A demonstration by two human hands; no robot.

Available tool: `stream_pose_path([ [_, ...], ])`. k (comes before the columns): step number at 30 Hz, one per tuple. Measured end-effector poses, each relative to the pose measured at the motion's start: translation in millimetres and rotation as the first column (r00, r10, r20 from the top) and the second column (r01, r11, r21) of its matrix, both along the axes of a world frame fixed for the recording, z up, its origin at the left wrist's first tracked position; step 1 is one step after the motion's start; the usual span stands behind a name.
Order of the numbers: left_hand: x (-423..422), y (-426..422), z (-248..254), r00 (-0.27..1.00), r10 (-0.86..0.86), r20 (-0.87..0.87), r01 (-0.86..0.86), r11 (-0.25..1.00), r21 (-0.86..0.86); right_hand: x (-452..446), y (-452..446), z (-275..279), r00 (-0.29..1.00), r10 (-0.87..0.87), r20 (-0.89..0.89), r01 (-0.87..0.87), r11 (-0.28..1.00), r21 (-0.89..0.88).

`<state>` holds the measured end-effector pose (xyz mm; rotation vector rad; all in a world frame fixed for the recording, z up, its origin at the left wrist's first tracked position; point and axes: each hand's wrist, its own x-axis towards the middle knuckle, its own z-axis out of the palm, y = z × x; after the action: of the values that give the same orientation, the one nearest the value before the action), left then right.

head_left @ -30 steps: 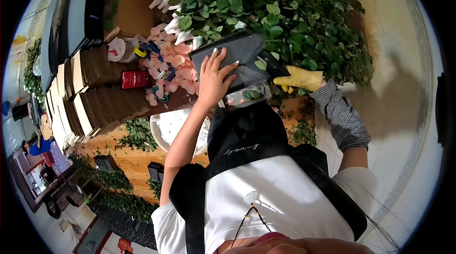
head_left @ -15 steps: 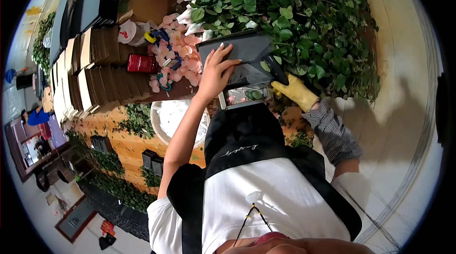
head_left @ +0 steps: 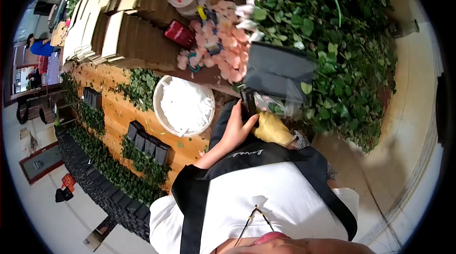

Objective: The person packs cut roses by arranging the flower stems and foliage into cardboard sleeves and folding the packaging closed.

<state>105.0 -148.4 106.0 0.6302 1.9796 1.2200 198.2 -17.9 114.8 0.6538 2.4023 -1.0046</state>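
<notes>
Left hand [head_left: 234,128] grips black item [head_left: 247,97] | right hand [head_left: 273,129] beside it, grip unclear | we judge it stiff, light; hold near end

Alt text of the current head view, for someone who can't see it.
Bare left hand and yellow-gloved right hand meet at a slim black object, near a dark-grey rectangular panel, pale pink petals and leafy green stems; at left, a round white tub.

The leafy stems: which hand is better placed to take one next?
Probably the right hand: it is gloved and nearer the leafy stems. The left hand is bare, farther away, and occupied with a dark object.
</notes>
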Motion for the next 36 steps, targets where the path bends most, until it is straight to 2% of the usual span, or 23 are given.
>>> stream_pose_path([
  [1, -22.2, -8.8, -17.3, 0.959, -0.025, -0.283, 0.033, 0.999, 0.023, -10.0, 3.5, 8.4, 0.987, 0.056, -0.149, -0.073, 0.992, -0.105],
  [3, -62.4, -27.6, -48.4, 0.961, 0.042, -0.273, -0.060, 0.997, -0.056, -36.7, 21.0, 42.8, 0.997, -0.077, 0.025, 0.075, 0.776, -0.626],
  [5, -111.5, -39.3, -87.6, 0.908, -0.071, -0.413, 0.016, 0.991, -0.134, -63.9, 29.3, 19.4, 0.928, -0.236, -0.287, -0.015, 0.747, -0.665],
  [7, -147.0, -33.2, -102.0, 0.761, -0.231, -0.606, 0.095, 0.964, -0.249, -125.6, 38.6, 33.0, 0.764, -0.429, -0.482, -0.009, 0.740, -0.673],
  [8, -160.8, -27.1, -110.3, 0.767, -0.233, -0.598, 0.106, 0.965, -0.240, -158.6, 41.8, 18.6, 0.669, -0.550, -0.500, 0.036, 0.695, -0.718],
  [10, -177.1, -14.0, -124.0, 0.577, -0.345, -0.740, 0.141, 0.935, -0.326, -221.8, 49.7, 3.9, 0.547, -0.625, -0.557, 0.202, 0.744, -0.637],
  [12, -174.4, -6.6, -122.4, 0.606, -0.241, -0.758, 0.116, 0.970, -0.215, -274.1, 61.4, -56.1, 0.528, -0.739, -0.419, 0.473, 0.665, -0.578],
  [13, -175.3, -3.7, -118.2, 0.620, -0.140, -0.772, 0.082, 0.990, -0.114, -290.5, 83.7, -88.3, 0.766, -0.523, -0.374, 0.376, 0.836, -0.400],
  [15, -176.2, -14.6, -108.3, 0.628, -0.145, -0.764, 0.088, 0.989, -0.116, -303.0, 90.9, -81.4, 0.873, -0.406, -0.269, 0.263, 0.857, -0.443],
  [17, -173.9, -32.0, -106.6, 0.693, 0.045, -0.719, -0.016, 0.999, 0.048, -289.3, 70.4, -40.9, 0.730, -0.587, -0.351, 0.323, 0.748, -0.580],
  [18, -173.6, -42.5, -107.8, 0.685, 0.091, -0.723, -0.069, 0.996, 0.059, -273.1, 59.8, -5.4, 0.777, -0.514, -0.363, 0.389, 0.846, -0.365],
  [21, -169.2, -63.5, -124.8, 0.781, 0.057, -0.622, -0.121, 0.991, -0.061, -239.3, 42.4, -62.3, 0.864, -0.500, -0.065, 0.386, 0.739, -0.551],
  [22, -170.9, -61.9, -123.1, 0.781, 0.046, -0.622, -0.107, 0.992, -0.061, -241.7, 40.6, -76.5, 0.877, -0.480, -0.015, 0.445, 0.824, -0.350],
  [23, -171.5, -59.5, -119.7, 0.777, 0.030, -0.629, -0.086, 0.995, -0.058, -244.2, 41.0, -92.4, 0.958, -0.248, -0.146, 0.278, 0.928, 0.247],
  [24, -172.3, -57.3, -117.2, 0.773, 0.018, -0.635, -0.068, 0.996, -0.054, -247.2, 38.7, -89.2, 0.984, -0.155, -0.092, 0.179, 0.908, 0.380],
  [26, -183.1, -55.7, -112.5, 0.727, 0.023, -0.686, -0.051, 0.998, -0.021, -240.7, 33.5, -80.0, 0.976, -0.169, -0.135, 0.205, 0.924, 0.322],
  [27, -188.3, -53.2, -111.2, 0.681, 0.041, -0.731, -0.041, 0.999, 0.019, -235.3, 27.5, -36.4, 0.932, -0.287, -0.224, 0.319, 0.939, 0.128],
  [28, -192.9, -52.3, -105.9, 0.667, 0.042, -0.744, -0.044, 0.999, 0.017, -226.3, 26.1, 7.0, 0.872, -0.459, -0.167, 0.414, 0.876, -0.247],
  [30, -202.7, -55.0, -112.7, 0.693, 0.027, -0.721, -0.048, 0.999, -0.008, -195.0, 45.4, 53.1, 0.781, -0.601, -0.172, 0.419, 0.708, -0.568],
  [31, -206.6, -55.1, -114.3, 0.694, 0.020, -0.720, -0.046, 0.999, -0.016, -182.4, 52.9, 82.7, 0.653, -0.748, -0.117, 0.523, 0.557, -0.646],
  [33, -209.2, -54.1, -115.7, 0.711, -0.003, -0.704, -0.057, 0.997, -0.061, -148.8, 89.6, 105.9, 0.654, -0.754, -0.070, 0.607, 0.577, -0.546],
  [35, -208.6, -50.4, -116.9, 0.726, -0.005, -0.687, -0.038, 0.998, -0.048, -105.9, 122.4, 62.6, 0.751, -0.633, 0.191, 0.629, 0.596, -0.499],
  [36, -208.3, -49.0, -118.5, 0.744, -0.007, -0.668, -0.035, 0.998, -0.049, -90.1, 117.5, 29.5, 0.752, -0.595, 0.285, 0.656, 0.717, -0.235],
])
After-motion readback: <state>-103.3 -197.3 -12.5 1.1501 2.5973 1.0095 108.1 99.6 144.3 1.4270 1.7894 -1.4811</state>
